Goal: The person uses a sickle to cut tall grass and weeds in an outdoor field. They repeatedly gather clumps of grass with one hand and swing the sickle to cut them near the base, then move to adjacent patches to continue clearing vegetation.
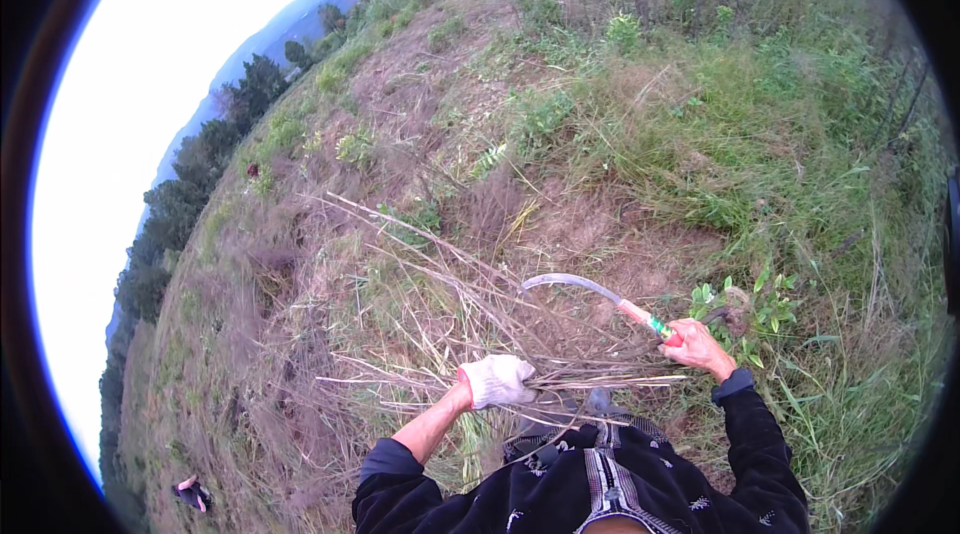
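Observation:
My left hand (498,382), in a white knitted work glove, is closed around a bundle of dry plant stalks (600,370). The stalks run crosswise in front of my legs, with loose ends sticking out on both sides of the glove. In my bare right hand (699,348) is the handle of a sickle (577,280). Its curved blade points up and to the left, the tip close to more dry stalks (457,264) that fan out beyond the glove. Whether the tip touches them I cannot tell.
A leafy green plant (772,309) grows beside my right hand. Tall green grass (712,159) covers the right side. Bare reddish soil (592,234) shows ahead. Dark trees (202,159) line the slope's left edge. At lower left, a person (192,493) appears small and far off.

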`<state>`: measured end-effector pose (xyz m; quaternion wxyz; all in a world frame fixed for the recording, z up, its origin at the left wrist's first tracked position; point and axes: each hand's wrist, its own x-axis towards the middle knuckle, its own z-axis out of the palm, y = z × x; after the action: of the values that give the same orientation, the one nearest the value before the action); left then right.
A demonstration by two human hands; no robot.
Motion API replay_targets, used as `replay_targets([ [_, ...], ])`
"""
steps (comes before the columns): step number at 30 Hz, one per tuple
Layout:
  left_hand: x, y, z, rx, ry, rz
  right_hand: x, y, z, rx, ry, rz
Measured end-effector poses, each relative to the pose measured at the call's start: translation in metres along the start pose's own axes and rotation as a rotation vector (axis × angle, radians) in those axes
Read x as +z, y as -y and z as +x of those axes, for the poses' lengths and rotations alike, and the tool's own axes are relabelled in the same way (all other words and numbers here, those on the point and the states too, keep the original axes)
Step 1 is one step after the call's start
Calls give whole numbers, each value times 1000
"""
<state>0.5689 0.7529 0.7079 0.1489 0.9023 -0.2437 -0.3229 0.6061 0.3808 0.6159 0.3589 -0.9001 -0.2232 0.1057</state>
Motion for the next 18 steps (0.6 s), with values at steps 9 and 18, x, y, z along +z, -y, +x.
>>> replay_targets([
  [9,-32,-16,21,-68,93,-190,-9,-2,-4,-88,-168,-246],
  [18,-16,-10,90,-53,-36,-312,-28,-29,2,209,-405,-486],
])
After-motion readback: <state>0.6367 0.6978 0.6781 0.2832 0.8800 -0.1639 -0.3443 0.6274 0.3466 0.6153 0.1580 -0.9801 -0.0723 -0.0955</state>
